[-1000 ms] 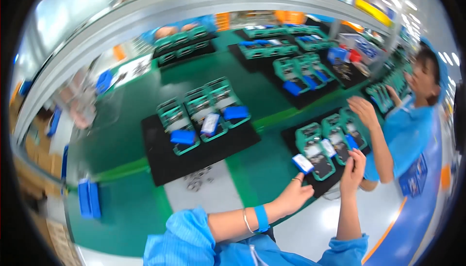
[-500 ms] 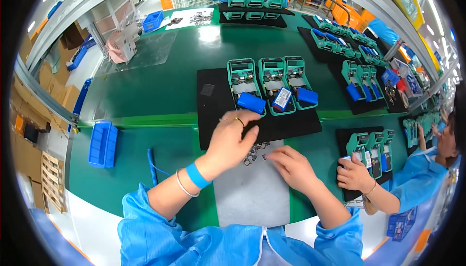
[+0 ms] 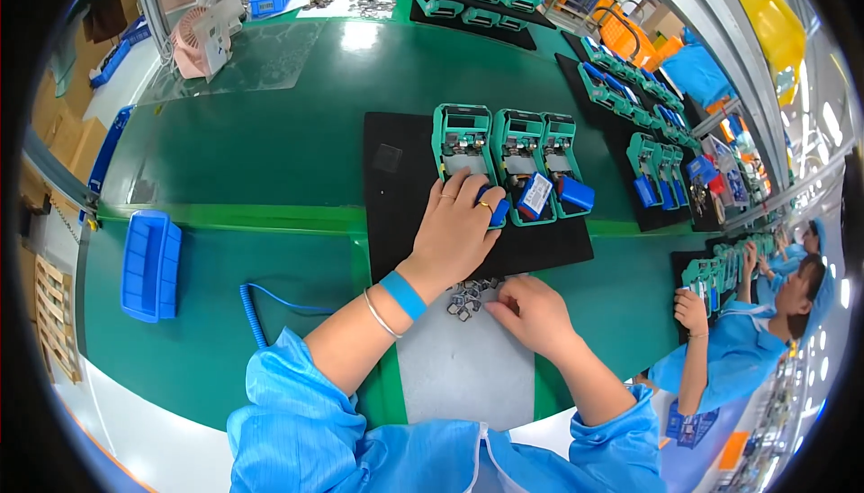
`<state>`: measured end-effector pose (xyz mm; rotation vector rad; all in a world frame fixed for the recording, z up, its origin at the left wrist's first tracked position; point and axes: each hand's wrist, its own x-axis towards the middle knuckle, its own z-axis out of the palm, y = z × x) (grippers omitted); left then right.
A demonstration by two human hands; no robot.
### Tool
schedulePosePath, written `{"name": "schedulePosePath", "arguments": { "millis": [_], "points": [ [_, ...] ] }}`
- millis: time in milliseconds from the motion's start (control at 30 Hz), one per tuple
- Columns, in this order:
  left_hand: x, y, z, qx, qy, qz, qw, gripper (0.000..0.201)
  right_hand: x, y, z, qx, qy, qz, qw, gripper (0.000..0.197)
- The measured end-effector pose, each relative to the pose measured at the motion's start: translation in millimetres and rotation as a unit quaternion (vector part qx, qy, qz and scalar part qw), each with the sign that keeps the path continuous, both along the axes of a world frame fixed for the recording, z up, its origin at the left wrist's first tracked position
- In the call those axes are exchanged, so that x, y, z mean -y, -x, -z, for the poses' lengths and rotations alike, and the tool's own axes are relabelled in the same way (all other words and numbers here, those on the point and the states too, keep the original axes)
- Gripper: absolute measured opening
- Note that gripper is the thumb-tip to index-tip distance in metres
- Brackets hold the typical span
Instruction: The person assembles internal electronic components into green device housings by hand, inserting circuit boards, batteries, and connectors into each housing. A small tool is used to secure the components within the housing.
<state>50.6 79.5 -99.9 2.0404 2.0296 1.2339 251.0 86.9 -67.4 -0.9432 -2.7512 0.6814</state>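
Observation:
Three green device housings stand in a row on a black mat (image 3: 396, 214): a left one (image 3: 463, 122), a middle one (image 3: 519, 144) and a right one (image 3: 560, 147). My left hand (image 3: 453, 230) lies over the lower part of the left housing, its fingers closed round a blue battery pack (image 3: 499, 215) that they mostly cover. A white-labelled battery pack (image 3: 535, 196) rests on the middle housing, and another blue battery pack (image 3: 576, 193) on the right one. Beside a pile of small dark square parts (image 3: 465, 300), my right hand (image 3: 534, 315) is pinched; its fingertips hide what they hold.
A grey sheet (image 3: 465, 367) lies under the pile. To the left are a blue bin (image 3: 151, 266) and a blue coiled cord (image 3: 253, 318). A pink fan (image 3: 200, 41) stands far left. Co-workers sit opposite and at right, near mats of more green housings (image 3: 661, 169).
My left hand has moved forward onto the left housing and its battery pack. My right hand stays by the small parts. The view has shifted, and the co-worker's hand at right has moved away.

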Motion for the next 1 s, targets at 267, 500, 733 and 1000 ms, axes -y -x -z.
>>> {"name": "schedulePosePath", "arguments": {
  "millis": [267, 500, 733, 1000],
  "points": [
    [-8, 11, 6, 0.132, -0.101, -0.001, 0.986, 0.032, 11, -21, 25, -0.118, 0.017, 0.07, 0.99, 0.005],
    [-3, 14, -8, 0.016, -0.056, 0.03, 0.998, 0.044, 7, -31, 8, -0.09, -0.072, -0.059, 0.992, 0.026],
    [3, 6, -2, 0.004, -0.003, 0.038, 0.999, 0.043, -9, -24, -2, -0.031, -0.103, -0.16, 0.981, 0.023],
    [-22, 58, 7, 0.411, -0.151, -0.118, 0.891, 0.028, 2, -10, 4, 0.002, -0.219, -0.181, 0.959, 0.019]
  ]
}}
